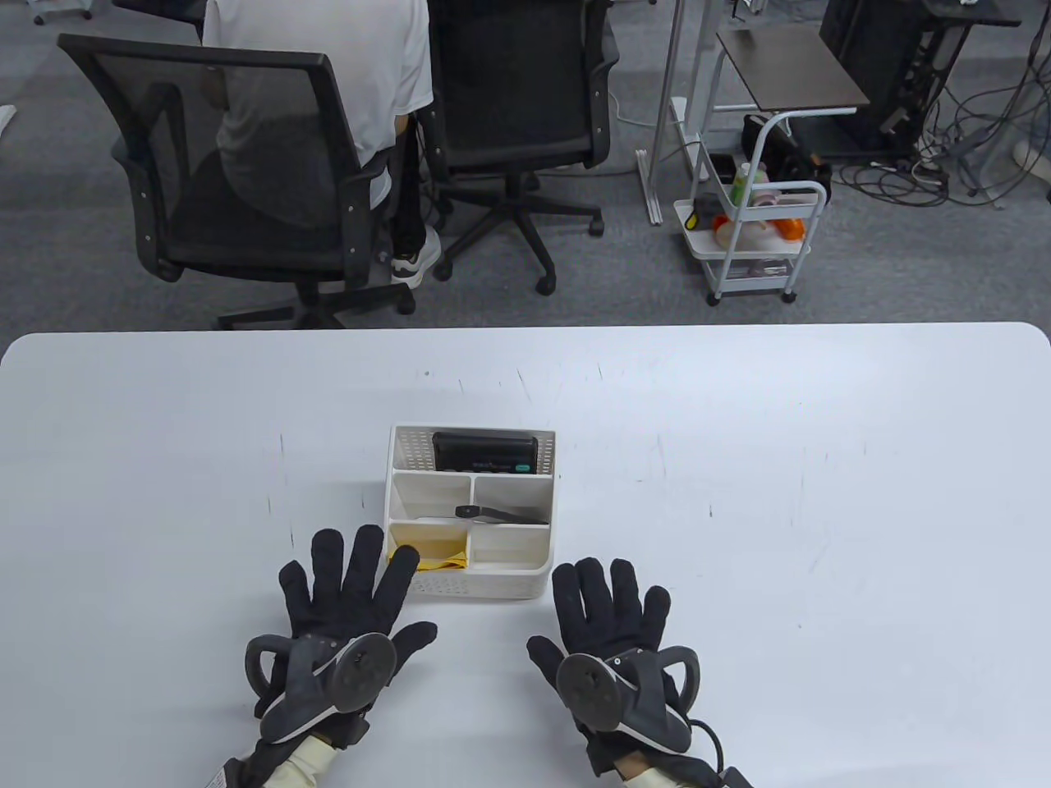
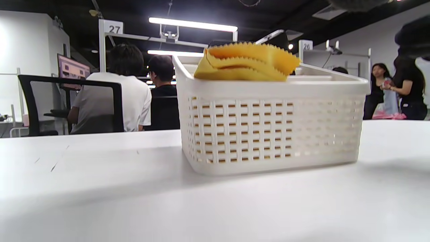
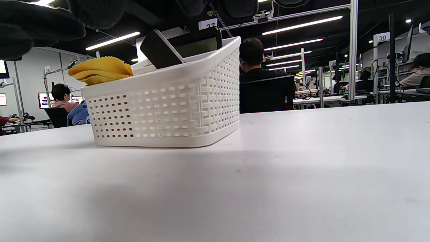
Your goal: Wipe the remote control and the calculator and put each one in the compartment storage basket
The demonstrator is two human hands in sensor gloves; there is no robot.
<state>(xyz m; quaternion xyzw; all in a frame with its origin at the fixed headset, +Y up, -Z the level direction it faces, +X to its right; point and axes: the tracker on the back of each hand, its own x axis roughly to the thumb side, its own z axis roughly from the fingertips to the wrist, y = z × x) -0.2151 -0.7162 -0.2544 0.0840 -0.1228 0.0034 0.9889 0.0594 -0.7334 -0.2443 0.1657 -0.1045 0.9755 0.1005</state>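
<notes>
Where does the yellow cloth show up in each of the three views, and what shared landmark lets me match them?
Table view: the yellow cloth lies in the near-left compartment of the storage basket, by the left hand's fingertips.
Left wrist view: cloth sticks up above the basket's near rim, upper centre.
Right wrist view: cloth at the basket's left end, upper left.
Shared landmark: the basket's perforated white wall.

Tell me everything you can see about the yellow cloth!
The yellow cloth with zigzag edges looks like soft fabric, folded into several layers. It sits in the near left compartment of the white plastic storage basket, and the wrist views show it poking up above the rim. From above, a fingertip of the left hand overlaps the cloth's near left corner; whether it touches cannot be told.
</notes>
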